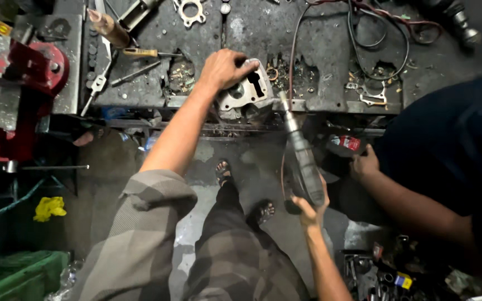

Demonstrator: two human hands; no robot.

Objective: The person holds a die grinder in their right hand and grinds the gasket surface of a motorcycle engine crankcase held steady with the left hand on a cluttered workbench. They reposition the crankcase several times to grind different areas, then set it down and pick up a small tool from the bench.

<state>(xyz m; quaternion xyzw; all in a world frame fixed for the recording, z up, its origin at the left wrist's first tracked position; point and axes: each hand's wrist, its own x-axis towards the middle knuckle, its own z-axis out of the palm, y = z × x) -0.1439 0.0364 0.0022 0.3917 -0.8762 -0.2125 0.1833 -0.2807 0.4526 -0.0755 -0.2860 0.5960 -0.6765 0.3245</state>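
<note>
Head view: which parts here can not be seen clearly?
- Metal casting: its left side is under the left hand.
- Grinder: its tip at the casting is blurred; the right hand covers its rear.
- Co-worker's hand: dark, so what it touches is unclear.
- Vise: cut off by the left edge.

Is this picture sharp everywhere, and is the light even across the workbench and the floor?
Head view: wide-angle bending curves the edges; the metal casting under the left hand is sharp and brightly lit; the grinder in the right hand looks slightly smeared; the corners fall dark.
</note>
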